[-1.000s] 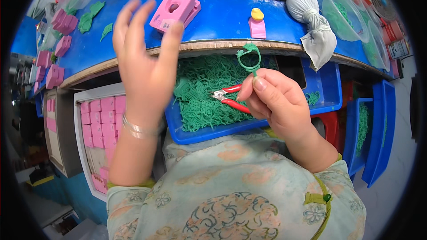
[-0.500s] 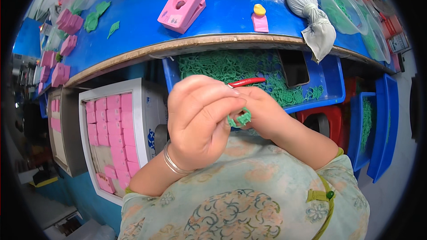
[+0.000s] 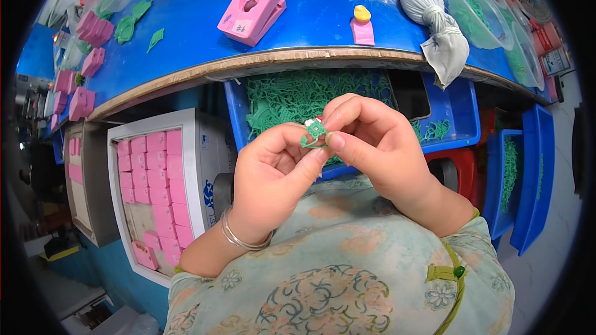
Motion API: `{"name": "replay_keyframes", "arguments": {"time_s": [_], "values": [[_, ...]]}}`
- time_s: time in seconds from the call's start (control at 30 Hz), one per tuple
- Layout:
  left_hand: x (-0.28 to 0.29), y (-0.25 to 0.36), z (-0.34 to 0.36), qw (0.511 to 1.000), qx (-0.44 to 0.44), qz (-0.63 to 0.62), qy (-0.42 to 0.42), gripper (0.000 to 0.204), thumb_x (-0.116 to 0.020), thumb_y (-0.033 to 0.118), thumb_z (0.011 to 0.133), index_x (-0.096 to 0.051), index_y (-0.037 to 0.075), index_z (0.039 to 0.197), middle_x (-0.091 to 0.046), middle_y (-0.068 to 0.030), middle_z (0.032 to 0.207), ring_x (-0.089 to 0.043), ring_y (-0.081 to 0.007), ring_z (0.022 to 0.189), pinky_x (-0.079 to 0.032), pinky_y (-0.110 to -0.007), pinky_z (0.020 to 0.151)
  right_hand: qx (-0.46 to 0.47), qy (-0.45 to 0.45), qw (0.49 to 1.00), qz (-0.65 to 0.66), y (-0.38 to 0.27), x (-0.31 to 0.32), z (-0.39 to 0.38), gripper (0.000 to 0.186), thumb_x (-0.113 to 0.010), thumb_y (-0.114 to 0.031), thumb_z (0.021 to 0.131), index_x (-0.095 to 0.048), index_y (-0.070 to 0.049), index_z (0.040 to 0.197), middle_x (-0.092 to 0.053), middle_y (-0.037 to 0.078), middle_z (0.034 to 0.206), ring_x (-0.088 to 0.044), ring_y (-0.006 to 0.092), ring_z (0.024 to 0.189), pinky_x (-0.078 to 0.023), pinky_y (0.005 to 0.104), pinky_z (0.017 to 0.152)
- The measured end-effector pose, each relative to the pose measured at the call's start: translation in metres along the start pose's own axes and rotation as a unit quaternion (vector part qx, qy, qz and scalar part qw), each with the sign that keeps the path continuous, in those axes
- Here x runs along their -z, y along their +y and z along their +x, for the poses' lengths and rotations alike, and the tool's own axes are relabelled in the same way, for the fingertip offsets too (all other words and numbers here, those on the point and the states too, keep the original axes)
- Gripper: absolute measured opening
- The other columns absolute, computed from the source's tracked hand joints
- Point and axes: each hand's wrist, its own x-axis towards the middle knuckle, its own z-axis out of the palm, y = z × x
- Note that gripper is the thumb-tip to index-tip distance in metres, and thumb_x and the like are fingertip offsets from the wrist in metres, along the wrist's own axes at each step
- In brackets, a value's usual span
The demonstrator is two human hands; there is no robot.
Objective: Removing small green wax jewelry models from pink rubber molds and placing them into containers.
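Note:
My left hand (image 3: 273,167) and my right hand (image 3: 379,146) meet in front of my chest. Between their thumbs and fingertips is a small green wax piece (image 3: 316,129), with an openwork, flower-like face and a thin curved band. My left thumb and fingers pinch it from one side, my right thumb and forefinger from the other. A bit of a red-handled tool shows just behind the piece; fingers hide most of it, and which hand bears it is unclear. Beyond my hands, a blue tray (image 3: 459,129) under the table edge holds a heap of green wax pieces (image 3: 292,96).
On the blue table (image 3: 186,25) stand a pink mould block (image 3: 251,15), a small pink stand with a yellow top (image 3: 362,28) and a tied grey cloth bag (image 3: 434,18). A white-framed box (image 3: 198,174) of pink blocks is at left. Blue trays (image 3: 534,180) stand at right.
My left hand has dropped and opened out, and my right hand has turned upward beside it. The green piece now faces up between the fingertips; the red handle is mostly hidden.

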Motion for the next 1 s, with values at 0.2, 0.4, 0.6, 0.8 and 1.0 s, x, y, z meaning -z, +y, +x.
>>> {"name": "replay_keyframes", "arguments": {"time_s": [0.2,0.4,0.6,0.8,1.0], "values": [[0.003,-0.002,0.000,0.998,-0.037,0.042,0.021,0.012,-0.058,-0.007,0.081,-0.056,-0.001,0.091,-0.057,-0.0043,0.091,-0.052,-0.0071,0.076,-0.044,-0.020,0.066,-0.051,-0.018,0.994,0.090,0.004,0.003,0.002,0.013,-0.058,-0.002,0.084,-0.054,0.002,0.096,-0.056,0.004,0.090,-0.056,0.0109,0.080,-0.047,0.0240,0.072],[0.002,-0.001,0.002,0.957,-0.167,0.236,0.032,0.015,-0.061,-0.009,0.074,-0.060,-0.002,0.087,-0.057,-0.0077,0.088,-0.052,-0.0094,0.071,-0.042,-0.021,0.063,0.066,0.020,0.997,-0.044,0.010,0.004,-0.002,0.012,-0.057,-0.002,0.085,-0.054,0.001,0.096,-0.056,0.004,0.091,-0.055,0.0105,0.082,-0.047,0.0238,0.074],[0.000,0.001,0.001,0.925,-0.170,0.336,0.049,0.011,-0.065,-0.007,0.071,-0.061,-0.001,0.079,-0.059,-0.0091,0.078,-0.055,-0.0160,0.071,-0.042,-0.024,0.062,0.153,0.124,0.980,-0.034,-0.002,0.019,-0.007,0.012,-0.047,-0.004,0.090,-0.044,-0.003,0.102,-0.058,0.009,0.095,-0.059,0.0113,0.079,-0.047,0.0218,0.066],[0.015,-0.002,-0.013,0.925,-0.138,0.348,0.066,0.014,-0.062,-0.006,0.072,-0.049,0.000,0.069,-0.052,-0.0082,0.072,-0.048,-0.0148,0.066,-0.039,-0.026,0.058,0.464,0.444,0.733,-0.227,-0.107,0.135,-0.025,0.012,-0.046,-0.011,0.093,-0.046,-0.003,0.101,-0.051,0.002,0.075,-0.041,0.0060,0.053,-0.035,0.0186,0.048],[0.007,-0.003,0.004,0.841,-0.220,0.494,-0.011,0.015,-0.065,-0.003,0.068,-0.055,0.001,0.078,-0.052,-0.0105,0.077,-0.051,-0.0212,0.072,-0.041,-0.030,0.064,0.253,0.572,0.654,-0.426,-0.176,0.221,-0.058,0.024,-0.049,-0.013,0.090,-0.060,-0.003,0.110,-0.058,0.004,0.090,-0.050,0.0080,0.069,-0.040,0.0192,0.061]]}}
